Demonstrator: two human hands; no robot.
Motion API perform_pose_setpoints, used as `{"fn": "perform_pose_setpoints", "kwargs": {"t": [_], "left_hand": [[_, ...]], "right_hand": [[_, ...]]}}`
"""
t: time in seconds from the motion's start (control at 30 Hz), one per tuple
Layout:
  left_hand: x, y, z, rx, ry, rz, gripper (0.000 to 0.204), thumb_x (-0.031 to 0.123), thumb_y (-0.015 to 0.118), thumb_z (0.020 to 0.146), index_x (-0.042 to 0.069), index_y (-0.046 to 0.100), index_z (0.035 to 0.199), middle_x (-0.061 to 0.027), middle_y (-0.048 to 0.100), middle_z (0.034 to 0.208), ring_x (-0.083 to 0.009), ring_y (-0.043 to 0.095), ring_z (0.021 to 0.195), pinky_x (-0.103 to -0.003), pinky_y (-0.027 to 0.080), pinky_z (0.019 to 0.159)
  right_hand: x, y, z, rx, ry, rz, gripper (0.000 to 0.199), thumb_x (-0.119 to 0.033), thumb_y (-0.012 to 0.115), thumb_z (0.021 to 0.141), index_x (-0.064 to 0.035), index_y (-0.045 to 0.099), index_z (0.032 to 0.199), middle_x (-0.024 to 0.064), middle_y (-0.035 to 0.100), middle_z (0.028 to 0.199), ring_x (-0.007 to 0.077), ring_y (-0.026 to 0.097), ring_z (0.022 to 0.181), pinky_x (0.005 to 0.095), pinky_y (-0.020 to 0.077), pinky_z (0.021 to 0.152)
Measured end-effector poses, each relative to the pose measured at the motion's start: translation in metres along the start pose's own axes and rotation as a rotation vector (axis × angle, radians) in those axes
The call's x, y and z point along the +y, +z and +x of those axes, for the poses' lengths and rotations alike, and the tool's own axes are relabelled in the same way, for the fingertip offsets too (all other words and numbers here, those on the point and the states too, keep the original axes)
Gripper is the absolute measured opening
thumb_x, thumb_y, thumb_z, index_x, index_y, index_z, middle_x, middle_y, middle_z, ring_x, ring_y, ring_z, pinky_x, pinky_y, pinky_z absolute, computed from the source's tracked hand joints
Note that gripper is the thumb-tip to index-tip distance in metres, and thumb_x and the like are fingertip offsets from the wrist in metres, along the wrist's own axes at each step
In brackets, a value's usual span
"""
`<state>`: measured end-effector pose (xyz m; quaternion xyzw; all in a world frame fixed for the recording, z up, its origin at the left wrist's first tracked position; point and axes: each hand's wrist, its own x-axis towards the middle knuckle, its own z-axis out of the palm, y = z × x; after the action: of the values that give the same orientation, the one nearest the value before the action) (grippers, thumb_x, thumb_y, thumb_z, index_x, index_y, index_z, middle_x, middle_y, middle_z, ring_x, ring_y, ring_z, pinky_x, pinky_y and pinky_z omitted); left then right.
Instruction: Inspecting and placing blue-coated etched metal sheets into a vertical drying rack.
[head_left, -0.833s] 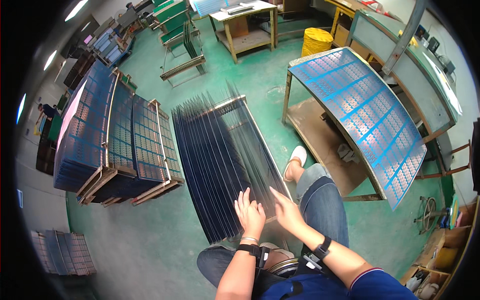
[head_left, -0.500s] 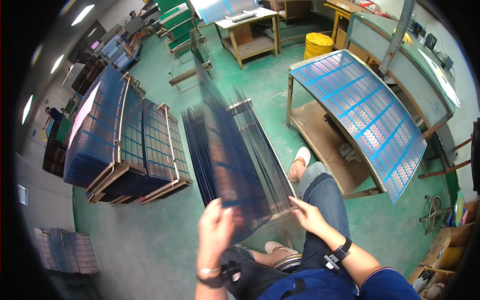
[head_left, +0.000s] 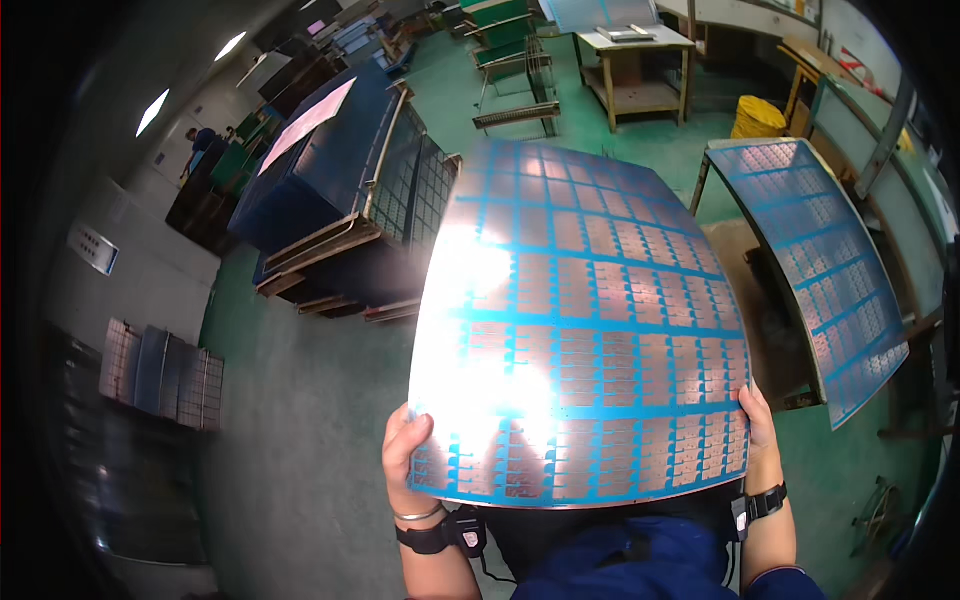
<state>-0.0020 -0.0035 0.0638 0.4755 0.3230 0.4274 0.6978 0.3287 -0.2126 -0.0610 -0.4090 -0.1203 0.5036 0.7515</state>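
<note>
A large, thin circuit board panel [head_left: 610,350], copper-coloured with a blue printed grid, is lifted in front of me with its patterned face up. My left hand [head_left: 405,450] grips its near left edge, thumb on top. At the near right edge, my right hand [head_left: 760,425] is closed on the same panel. Glare washes out part of the panel's left half. The upright rack of panels seen earlier is hidden behind it. To the right, a similar panel [head_left: 825,260] lies bowed over a worktable.
On the left stands a rack tightly filled with dark panels [head_left: 325,185], a pink sheet [head_left: 308,122] on top. A smaller rack [head_left: 165,375] is farther left. At the back are a wooden table [head_left: 635,80], a yellow bin [head_left: 758,118] and a distant person [head_left: 200,145].
The panel that stood tilted over the rack is now raised and turned face up. My right hand has gone from the rack's near corner to the panel's right edge. The view has shifted left.
</note>
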Motion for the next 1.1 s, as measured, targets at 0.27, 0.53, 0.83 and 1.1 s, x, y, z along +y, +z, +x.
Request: {"fn": "perform_pose_setpoints", "kwargs": {"t": [0.27, 0.53, 0.83, 1.1], "left_hand": [[-0.056, 0.016, -0.003, -0.007, 0.111, -0.956, 0.053, 0.044, 0.032, 0.096, 0.004, 0.043, 0.13, -0.0121, 0.043, 0.135, -0.0275, 0.041, 0.124, -0.045, 0.029, 0.105], [-0.105, 0.068, -0.027, -0.016, -0.22, -0.721, 0.029, 0.018, 0.057, 0.089, 0.007, 0.051, 0.116, -0.0064, 0.056, 0.115, -0.0222, 0.052, 0.109, -0.044, 0.04, 0.096], [-0.094, -0.035, -0.018, 0.213, -0.114, -0.599, 0.017, 0.009, 0.055, 0.089, 0.01, 0.052, 0.106, 0.0006, 0.063, 0.088, -0.0096, 0.063, 0.081, -0.03, 0.055, 0.076], [-0.099, -0.091, -0.023, 0.504, -0.085, -0.291, 0.021, 0.031, 0.057, 0.09, 0.01, 0.059, 0.094, -0.0009, 0.06, 0.091, -0.0126, 0.058, 0.084, -0.029, 0.049, 0.073]], "right_hand": [[0.011, 0.007, -0.014, -0.01, -0.181, 0.143, 0.044, -0.013, 0.066, 0.082, -0.0073, 0.048, 0.121, 0.0045, 0.059, 0.106, 0.0161, 0.057, 0.098, 0.0323, 0.0463, 0.088], [0.025, 0.042, -0.028, -0.128, -0.018, 0.134, 0.043, -0.001, 0.064, 0.079, -0.0013, 0.049, 0.119, 0.0067, 0.06, 0.105, 0.0159, 0.058, 0.096, 0.031, 0.0479, 0.083], [-0.088, 0.012, -0.015, -0.021, -0.498, 0.134, 0.048, -0.006, 0.047, 0.088, 0.0002, 0.031, 0.133, 0.0122, 0.053, 0.119, 0.0215, 0.057, 0.104, 0.0363, 0.0522, 0.086], [-0.111, -0.04, -0.044, 0.109, -0.738, 0.252, 0.034, -0.003, 0.049, 0.086, -0.0009, 0.048, 0.12, 0.0103, 0.058, 0.11, 0.021, 0.058, 0.101, 0.0366, 0.0488, 0.087]]}}
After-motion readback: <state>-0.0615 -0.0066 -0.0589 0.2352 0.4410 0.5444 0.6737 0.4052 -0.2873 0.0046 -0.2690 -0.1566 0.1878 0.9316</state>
